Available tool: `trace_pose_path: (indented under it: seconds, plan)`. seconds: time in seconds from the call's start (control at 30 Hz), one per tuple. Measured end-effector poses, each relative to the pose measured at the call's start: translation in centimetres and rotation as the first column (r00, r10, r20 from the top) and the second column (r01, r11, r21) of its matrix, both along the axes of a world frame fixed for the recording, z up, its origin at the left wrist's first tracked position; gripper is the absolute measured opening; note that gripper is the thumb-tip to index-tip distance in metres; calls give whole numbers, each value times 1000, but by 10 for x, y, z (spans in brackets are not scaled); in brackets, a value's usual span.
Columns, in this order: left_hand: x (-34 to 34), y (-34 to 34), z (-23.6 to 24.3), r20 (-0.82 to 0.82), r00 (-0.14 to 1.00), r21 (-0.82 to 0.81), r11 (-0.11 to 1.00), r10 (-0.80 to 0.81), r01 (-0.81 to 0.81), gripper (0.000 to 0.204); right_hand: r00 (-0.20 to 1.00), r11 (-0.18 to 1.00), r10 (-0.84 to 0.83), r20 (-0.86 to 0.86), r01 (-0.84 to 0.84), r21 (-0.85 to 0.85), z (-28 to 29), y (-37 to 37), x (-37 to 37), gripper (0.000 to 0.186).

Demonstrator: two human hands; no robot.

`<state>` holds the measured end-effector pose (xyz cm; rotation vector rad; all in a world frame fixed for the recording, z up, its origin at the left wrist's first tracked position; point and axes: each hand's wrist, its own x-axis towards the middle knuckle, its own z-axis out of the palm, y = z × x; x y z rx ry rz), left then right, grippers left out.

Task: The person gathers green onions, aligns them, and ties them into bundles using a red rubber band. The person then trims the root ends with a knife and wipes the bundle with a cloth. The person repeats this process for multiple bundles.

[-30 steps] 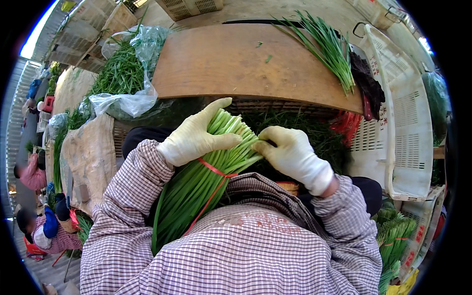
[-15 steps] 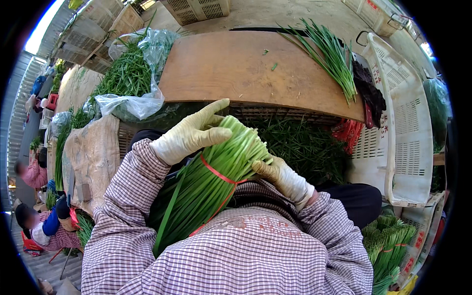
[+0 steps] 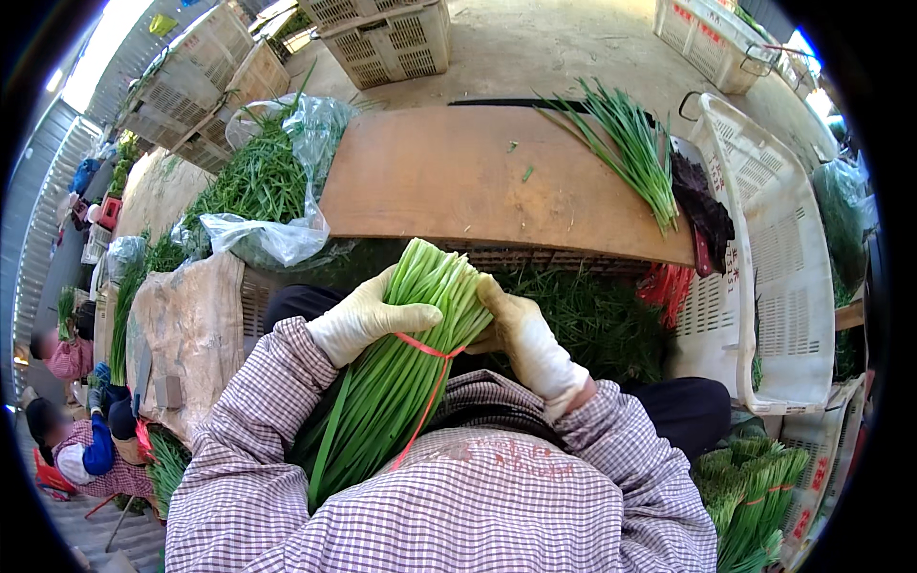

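A thick bunch of green chives (image 3: 387, 401) leans against my front, pale cut ends up and leaves hanging down to the left. A red tie (image 3: 429, 350) circles it below the ends, and its loose tail trails down over the leaves. My left hand (image 3: 371, 321), in a pale glove, wraps the bunch's left side, thumb across the front just above the tie. On the other side, my right hand (image 3: 531, 349), in a stained glove, clasps the stems near their ends; some of its fingers are hidden behind them.
Ahead lies a wooden board (image 3: 420, 177) with loose chives (image 3: 630, 158) and a red-handled knife (image 3: 702, 250) at its right. White crates (image 3: 788, 286) stand right, above tied bunches (image 3: 750, 497). Left are a plastic bag of greens (image 3: 263, 177), a sack (image 3: 191, 325) and a seated co-worker (image 3: 86, 449).
My left hand has closed from spread fingers onto the bunch's side. The right hand has shifted up toward the cut ends. The bunch stands more upright, and the view has tilted up slightly.
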<state>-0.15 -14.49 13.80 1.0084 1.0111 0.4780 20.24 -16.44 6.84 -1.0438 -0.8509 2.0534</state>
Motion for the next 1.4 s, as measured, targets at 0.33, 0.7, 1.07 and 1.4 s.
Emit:
trace_pose_path:
  seconds: [0.33,0.7,1.07,1.4]
  plan:
    - [9,3,57,-149,943,355,874,-297,331,110,931,962,-107,-349,186,201,24,-19,1,73]
    - [-3,-25,-42,449,851,-365,814,-272,453,106,974,958,210,-85,-188,218,29,14,117,85]
    - [-2,-6,-5,99,943,-314,889,-318,333,93,994,872,-18,-112,71,484,46,30,102,74]
    - [-4,12,9,23,989,-256,955,-148,149,74,853,854,-397,-339,479,202,4,16,67,88]
